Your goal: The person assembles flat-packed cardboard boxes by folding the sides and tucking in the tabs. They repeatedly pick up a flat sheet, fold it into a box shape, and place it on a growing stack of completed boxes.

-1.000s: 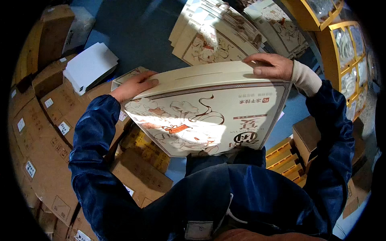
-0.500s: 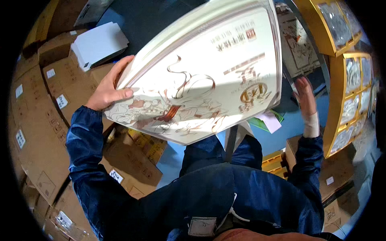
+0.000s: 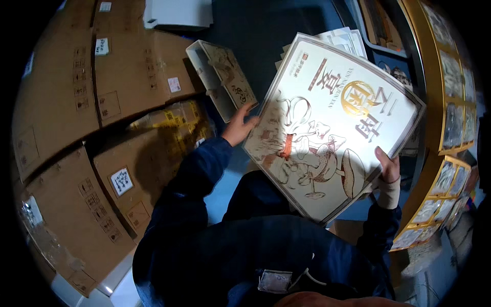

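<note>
A large white printed cardboard panel [image 3: 307,138], with mushroom drawings and a gold round emblem, lies tilted in front of me. My right hand [image 3: 389,168] grips its lower right edge, thumb on top and the other fingers hidden underneath. Beside the left edge, my left hand [image 3: 239,126] has thumb and fingers apart; its fingertips come close to the edge, and whether they touch it is unclear. Just beyond that hand stands an open printed carton [image 3: 217,77]. More pale sheets [image 3: 343,40] stick out behind the panel's far edge.
Stacked brown cartons [image 3: 56,102] fill the left side, one wrapped with yellow tape [image 3: 176,120]. A white box [image 3: 179,13] sits at the far left on a dark surface [image 3: 255,30]. Along the right stand yellow-framed trays [image 3: 452,120] of bagged goods, with a grey bin [image 3: 381,30] behind.
The view has shifted. The stack my left hand held raised is now lower and further right, turned around. My left hand has loosened; my right hand has taken hold of the panel's edge.
</note>
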The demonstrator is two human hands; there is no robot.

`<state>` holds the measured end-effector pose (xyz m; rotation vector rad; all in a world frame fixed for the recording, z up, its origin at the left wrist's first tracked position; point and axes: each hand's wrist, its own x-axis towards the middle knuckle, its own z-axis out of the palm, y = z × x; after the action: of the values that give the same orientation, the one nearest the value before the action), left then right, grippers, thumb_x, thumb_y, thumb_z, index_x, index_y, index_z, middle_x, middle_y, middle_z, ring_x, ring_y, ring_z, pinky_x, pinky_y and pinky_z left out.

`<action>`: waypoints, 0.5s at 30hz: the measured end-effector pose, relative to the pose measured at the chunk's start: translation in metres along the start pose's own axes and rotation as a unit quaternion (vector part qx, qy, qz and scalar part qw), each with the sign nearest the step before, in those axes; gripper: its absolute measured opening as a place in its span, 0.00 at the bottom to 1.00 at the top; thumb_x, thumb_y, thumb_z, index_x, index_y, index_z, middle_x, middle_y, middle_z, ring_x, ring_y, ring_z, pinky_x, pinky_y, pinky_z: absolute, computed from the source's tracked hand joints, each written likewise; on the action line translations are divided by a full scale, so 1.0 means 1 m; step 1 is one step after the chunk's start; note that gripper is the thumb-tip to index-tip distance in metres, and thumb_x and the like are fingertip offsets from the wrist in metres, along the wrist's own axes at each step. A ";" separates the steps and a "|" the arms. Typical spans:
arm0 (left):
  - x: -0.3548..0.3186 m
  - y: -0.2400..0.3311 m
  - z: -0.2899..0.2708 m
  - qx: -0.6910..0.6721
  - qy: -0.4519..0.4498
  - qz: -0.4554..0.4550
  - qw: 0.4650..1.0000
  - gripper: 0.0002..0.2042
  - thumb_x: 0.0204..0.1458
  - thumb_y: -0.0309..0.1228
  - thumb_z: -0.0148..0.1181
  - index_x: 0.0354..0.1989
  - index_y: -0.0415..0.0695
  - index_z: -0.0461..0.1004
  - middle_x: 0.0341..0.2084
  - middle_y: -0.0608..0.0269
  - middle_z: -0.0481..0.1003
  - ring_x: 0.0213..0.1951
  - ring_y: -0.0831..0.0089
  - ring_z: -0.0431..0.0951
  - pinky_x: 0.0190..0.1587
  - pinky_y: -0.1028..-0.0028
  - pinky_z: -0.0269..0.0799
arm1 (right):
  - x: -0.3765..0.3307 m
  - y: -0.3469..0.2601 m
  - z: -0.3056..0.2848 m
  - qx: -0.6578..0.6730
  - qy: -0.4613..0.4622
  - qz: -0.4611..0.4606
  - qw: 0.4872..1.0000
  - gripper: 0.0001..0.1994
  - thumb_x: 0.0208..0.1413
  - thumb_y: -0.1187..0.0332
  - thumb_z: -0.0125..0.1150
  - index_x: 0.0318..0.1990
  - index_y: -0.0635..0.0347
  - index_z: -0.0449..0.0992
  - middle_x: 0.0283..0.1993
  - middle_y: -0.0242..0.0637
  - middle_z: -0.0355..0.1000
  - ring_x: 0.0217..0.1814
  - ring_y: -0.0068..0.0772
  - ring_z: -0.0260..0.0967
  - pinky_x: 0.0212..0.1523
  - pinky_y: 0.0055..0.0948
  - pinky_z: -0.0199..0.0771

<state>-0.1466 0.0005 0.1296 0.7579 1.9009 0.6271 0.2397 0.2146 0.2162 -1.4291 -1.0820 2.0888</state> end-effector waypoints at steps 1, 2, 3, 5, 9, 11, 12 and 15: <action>-0.016 0.016 0.026 -0.089 -0.040 0.001 0.995 0.29 0.56 0.36 0.53 0.63 0.42 0.50 0.57 0.52 0.59 0.57 0.62 0.61 0.57 0.67 0.59 | 0.007 0.000 0.000 -0.056 -0.024 -0.008 0.998 0.21 0.51 0.70 0.58 0.52 0.70 0.66 0.47 0.41 0.70 0.45 0.32 0.68 0.45 0.27 0.69; -0.032 0.050 0.044 -0.189 -0.117 0.056 0.973 0.31 0.55 0.34 0.54 0.64 0.44 0.47 0.59 0.53 0.56 0.56 0.64 0.63 0.55 0.68 0.61 | 0.014 0.005 0.003 -0.160 -0.041 -0.001 0.986 0.19 0.53 0.68 0.58 0.50 0.70 0.69 0.46 0.40 0.71 0.45 0.30 0.68 0.45 0.27 0.68; -0.047 0.074 0.065 -0.271 -0.151 0.043 0.950 0.33 0.55 0.34 0.54 0.65 0.46 0.43 0.59 0.53 0.55 0.54 0.67 0.64 0.53 0.69 0.63 | 0.020 0.024 0.007 -0.234 -0.071 -0.019 0.969 0.17 0.53 0.66 0.58 0.46 0.69 0.72 0.43 0.43 0.73 0.41 0.33 0.72 0.41 0.27 0.69; -0.078 0.114 0.100 -0.397 -0.139 -0.047 0.906 0.36 0.55 0.41 0.55 0.66 0.48 0.39 0.59 0.52 0.54 0.49 0.68 0.67 0.51 0.67 0.65 | 0.014 0.014 0.062 -0.481 -0.157 -0.067 0.860 0.15 0.51 0.65 0.56 0.41 0.67 0.72 0.40 0.54 0.71 0.35 0.51 0.72 0.36 0.37 0.71; -0.079 0.105 0.127 -0.622 0.036 -0.199 0.756 0.19 0.57 0.47 0.48 0.43 0.42 0.68 0.36 0.56 0.72 0.40 0.67 0.72 0.42 0.68 0.69 | 0.000 0.054 0.153 -0.648 -0.268 -0.278 0.656 0.07 0.45 0.70 0.53 0.32 0.62 0.73 0.35 0.44 0.67 0.38 0.49 0.68 0.38 0.43 0.71; -0.082 0.076 0.131 -0.610 0.099 -0.273 0.737 0.18 0.58 0.43 0.44 0.43 0.39 0.67 0.32 0.50 0.73 0.37 0.62 0.74 0.40 0.66 0.70 | -0.004 0.065 0.159 -0.662 -0.263 -0.346 0.610 0.05 0.44 0.72 0.51 0.29 0.59 0.72 0.31 0.39 0.67 0.38 0.42 0.67 0.37 0.38 0.71; -0.086 0.068 0.132 -0.635 0.133 -0.275 0.710 0.17 0.58 0.39 0.43 0.44 0.37 0.66 0.36 0.53 0.72 0.36 0.60 0.75 0.38 0.63 0.73 | -0.006 0.063 0.156 -0.672 -0.286 -0.356 0.583 0.04 0.44 0.71 0.51 0.28 0.58 0.71 0.29 0.38 0.68 0.38 0.41 0.68 0.36 0.36 0.71; -0.088 0.022 0.137 -0.689 0.161 -0.248 0.662 0.14 0.58 0.36 0.41 0.45 0.39 0.65 0.37 0.53 0.72 0.37 0.59 0.75 0.39 0.61 0.74 | -0.014 0.053 0.153 -0.711 -0.308 -0.324 0.543 0.07 0.50 0.69 0.48 0.31 0.59 0.73 0.27 0.37 0.73 0.36 0.38 0.72 0.36 0.35 0.72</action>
<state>0.0135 -0.0351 0.1404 -0.8819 1.2079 1.5625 0.1120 0.1146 0.2121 -0.2056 -3.3182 0.7723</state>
